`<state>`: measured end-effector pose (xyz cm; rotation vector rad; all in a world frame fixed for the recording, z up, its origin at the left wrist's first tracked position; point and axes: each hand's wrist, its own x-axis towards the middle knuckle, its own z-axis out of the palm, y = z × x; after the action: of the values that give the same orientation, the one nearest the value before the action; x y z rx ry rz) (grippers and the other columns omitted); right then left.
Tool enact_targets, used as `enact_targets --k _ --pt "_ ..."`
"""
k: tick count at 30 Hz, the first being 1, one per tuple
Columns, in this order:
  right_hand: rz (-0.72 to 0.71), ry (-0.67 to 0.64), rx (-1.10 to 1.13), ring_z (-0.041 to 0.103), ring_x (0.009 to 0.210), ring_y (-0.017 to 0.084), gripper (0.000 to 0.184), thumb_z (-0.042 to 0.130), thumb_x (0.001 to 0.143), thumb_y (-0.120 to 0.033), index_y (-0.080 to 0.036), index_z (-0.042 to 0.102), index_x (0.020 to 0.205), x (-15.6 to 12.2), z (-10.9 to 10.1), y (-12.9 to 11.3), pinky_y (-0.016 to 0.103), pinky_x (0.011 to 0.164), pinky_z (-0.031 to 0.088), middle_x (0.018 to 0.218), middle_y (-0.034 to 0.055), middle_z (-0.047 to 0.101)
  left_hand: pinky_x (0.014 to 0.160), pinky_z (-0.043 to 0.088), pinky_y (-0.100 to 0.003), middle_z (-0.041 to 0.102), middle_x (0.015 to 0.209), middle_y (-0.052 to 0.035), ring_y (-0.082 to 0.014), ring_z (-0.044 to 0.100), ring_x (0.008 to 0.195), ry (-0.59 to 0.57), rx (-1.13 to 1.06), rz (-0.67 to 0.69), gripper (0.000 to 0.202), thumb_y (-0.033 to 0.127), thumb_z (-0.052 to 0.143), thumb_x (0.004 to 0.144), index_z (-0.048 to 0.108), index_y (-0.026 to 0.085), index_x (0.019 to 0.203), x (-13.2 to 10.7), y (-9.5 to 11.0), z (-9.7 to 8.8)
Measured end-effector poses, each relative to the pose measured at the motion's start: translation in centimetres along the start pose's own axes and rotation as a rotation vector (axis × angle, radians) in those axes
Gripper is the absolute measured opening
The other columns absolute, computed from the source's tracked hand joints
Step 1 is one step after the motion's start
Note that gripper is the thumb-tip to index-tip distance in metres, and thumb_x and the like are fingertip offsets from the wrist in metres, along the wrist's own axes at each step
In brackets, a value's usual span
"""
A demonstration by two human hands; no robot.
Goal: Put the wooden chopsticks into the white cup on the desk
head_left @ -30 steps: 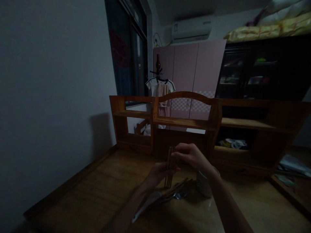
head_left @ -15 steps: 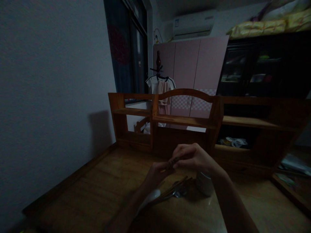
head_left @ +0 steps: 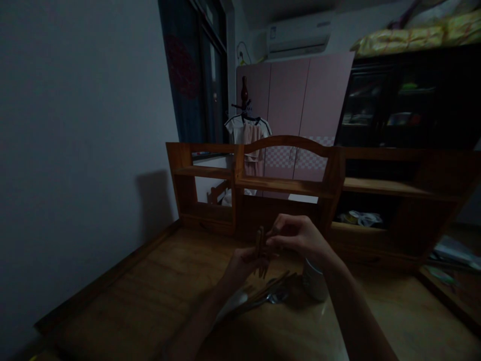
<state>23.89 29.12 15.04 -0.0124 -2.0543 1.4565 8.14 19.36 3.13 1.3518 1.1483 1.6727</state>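
My left hand (head_left: 244, 263) is closed around a small bundle of thin brown sticks that look like chopsticks (head_left: 259, 240), held upright and seen foreshortened. From the right, my right hand (head_left: 298, 235) pinches at the same bundle with thumb and fingertips; how many it grips is hidden. Below both hands, more chopsticks (head_left: 280, 281) lie on the wooden desk (head_left: 150, 291) beside a shiny metal spoon (head_left: 277, 297). A white spoon-like piece (head_left: 236, 301) sits partly behind my left forearm. Close to my right wrist stands a pale cup (head_left: 314, 282), partly covered by that arm.
A wooden shelf unit (head_left: 285, 186) rises along the desk's far edge, with plastic-wrapped items (head_left: 363, 218) in its right compartment. A white wall (head_left: 82, 150) borders the left. Behind are a pink wardrobe (head_left: 287, 100) and hanging clothes (head_left: 251, 133). The room is dim.
The sticks between my hands have turned from slanted to upright. My right hand has risen slightly, its fingers shifting along the bundle. The things on the desk stay put.
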Motion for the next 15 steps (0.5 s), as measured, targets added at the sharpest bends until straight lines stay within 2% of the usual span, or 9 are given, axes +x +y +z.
enact_targets --k 5,9,12,15 --pt "0.006 0.190 -0.106 0.057 0.057 0.015 0.036 0.081 0.074 -0.047 -0.016 0.063 0.071 0.6 -0.4 1.0 0.023 0.053 0.042 0.067 0.0019 0.064 0.079 0.052 -0.034 0.073 0.095 -0.0083 -0.0270 0.068 0.090 0.059 0.065 0.039 0.027 0.035 0.070 0.082 0.069 0.016 0.101 0.0 0.1 -0.1" --pt "0.047 0.403 -0.160 0.058 0.057 0.016 0.040 0.077 0.078 -0.050 -0.016 0.061 0.064 0.9 -0.5 2.0 0.024 0.058 0.044 0.058 0.0017 0.062 0.070 0.050 -0.029 0.072 0.083 -0.0071 -0.0220 0.067 0.077 0.144 0.116 0.056 0.027 0.040 0.062 0.088 0.065 0.016 0.102 0.0 0.1 0.1" --pt "0.105 0.480 -0.163 0.060 0.058 0.018 0.041 0.077 0.077 -0.052 -0.016 0.062 0.064 0.9 -0.7 2.7 0.024 0.058 0.045 0.059 0.0026 0.061 0.068 0.049 -0.027 0.071 0.085 -0.0067 -0.0189 0.065 0.073 0.172 0.118 0.044 0.027 0.041 0.056 0.092 0.062 0.017 0.104 0.1 -0.1 0.3" --pt "0.158 0.491 -0.134 0.061 0.059 0.019 0.043 0.078 0.073 -0.055 -0.015 0.064 0.066 1.0 -1.1 3.6 0.024 0.055 0.046 0.061 0.0027 0.061 0.068 0.048 -0.026 0.069 0.086 -0.0063 -0.0170 0.064 0.071 0.179 0.106 0.020 0.027 0.041 0.057 0.091 0.062 0.017 0.103 0.2 -0.5 0.3"
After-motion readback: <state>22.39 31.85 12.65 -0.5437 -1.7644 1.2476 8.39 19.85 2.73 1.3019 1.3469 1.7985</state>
